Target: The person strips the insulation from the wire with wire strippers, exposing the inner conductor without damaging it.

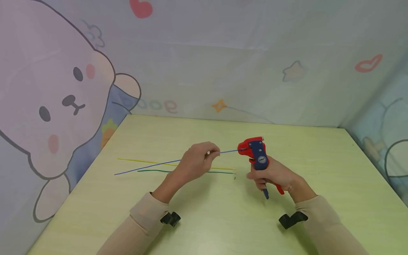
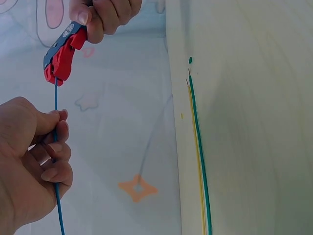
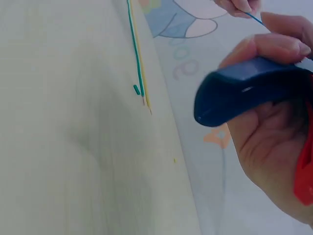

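My left hand (image 1: 192, 163) pinches a blue wire (image 1: 228, 151) between thumb and fingers, a short way from its right end. That end runs into the red nose of a wire stripper (image 1: 255, 147), and the wire's long tail slopes down leftward behind my hand. My right hand (image 1: 276, 173) grips the stripper's handles, with the tool held upright above the table. In the left wrist view the blue wire (image 2: 56, 95) enters straight between the stripper's red jaws, which hide its tip. The right wrist view shows the blue handle (image 3: 244, 90) in my fingers.
A yellow wire (image 1: 134, 160) and a green wire (image 1: 153, 170) lie on the table (image 1: 204, 219), bare metal showing at their near ends. Close by are a small green insulation piece (image 2: 190, 60) and a tiny yellow piece (image 2: 181, 116). A printed cloth (image 1: 204, 71) hangs behind.
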`<state>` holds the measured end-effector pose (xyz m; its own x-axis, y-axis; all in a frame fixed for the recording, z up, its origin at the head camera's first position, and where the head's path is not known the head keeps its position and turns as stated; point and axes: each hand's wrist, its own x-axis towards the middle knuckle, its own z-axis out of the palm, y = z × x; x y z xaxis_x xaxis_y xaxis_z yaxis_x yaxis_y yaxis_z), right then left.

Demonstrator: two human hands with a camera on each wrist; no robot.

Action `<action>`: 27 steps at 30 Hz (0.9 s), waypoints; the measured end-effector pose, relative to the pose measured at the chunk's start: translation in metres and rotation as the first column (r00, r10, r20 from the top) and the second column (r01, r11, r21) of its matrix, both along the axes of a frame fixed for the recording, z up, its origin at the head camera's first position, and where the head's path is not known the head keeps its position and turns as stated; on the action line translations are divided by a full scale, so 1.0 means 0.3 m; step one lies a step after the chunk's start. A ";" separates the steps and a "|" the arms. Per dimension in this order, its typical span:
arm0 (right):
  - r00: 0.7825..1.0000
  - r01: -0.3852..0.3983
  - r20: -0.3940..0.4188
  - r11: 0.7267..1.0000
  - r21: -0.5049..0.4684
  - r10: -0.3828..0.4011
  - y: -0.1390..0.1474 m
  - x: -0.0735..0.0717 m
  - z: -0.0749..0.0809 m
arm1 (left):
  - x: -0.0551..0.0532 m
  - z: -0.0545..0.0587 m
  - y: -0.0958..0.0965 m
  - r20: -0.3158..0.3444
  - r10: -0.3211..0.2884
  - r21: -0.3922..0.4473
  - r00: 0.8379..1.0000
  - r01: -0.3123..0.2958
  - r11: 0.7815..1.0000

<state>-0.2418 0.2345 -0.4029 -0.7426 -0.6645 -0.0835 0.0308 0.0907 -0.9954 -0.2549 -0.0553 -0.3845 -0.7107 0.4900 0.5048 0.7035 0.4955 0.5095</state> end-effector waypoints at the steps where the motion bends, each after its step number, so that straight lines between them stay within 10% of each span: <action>1: 1.000 0.006 0.001 1.000 -0.016 -0.006 -0.007 0.001 -0.001 | -0.001 0.001 -0.002 -0.004 0.000 0.004 1.000 0.000 1.000; 12: 0.988 0.138 0.092 0.984 -0.109 -0.128 -0.078 0.034 -0.002 | -0.012 -0.003 -0.020 0.004 0.015 0.059 1.000 -0.015 0.998; 20: 0.996 0.070 0.054 0.995 -0.064 -0.066 -0.037 0.012 -0.002 | -0.021 0.000 -0.020 0.018 0.001 0.045 1.000 -0.001 0.999; 27: 0.976 0.162 0.166 0.981 -0.111 -0.142 0.019 -0.005 0.011 | -0.028 0.020 -0.065 -0.002 0.099 0.026 0.995 -0.099 0.995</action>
<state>-0.2432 0.2403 -0.3995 -0.8198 -0.5574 -0.1313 0.1907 -0.0497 -0.9804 -0.2634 -0.0749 -0.3784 -0.7534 0.4040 0.5189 0.6533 0.5494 0.5209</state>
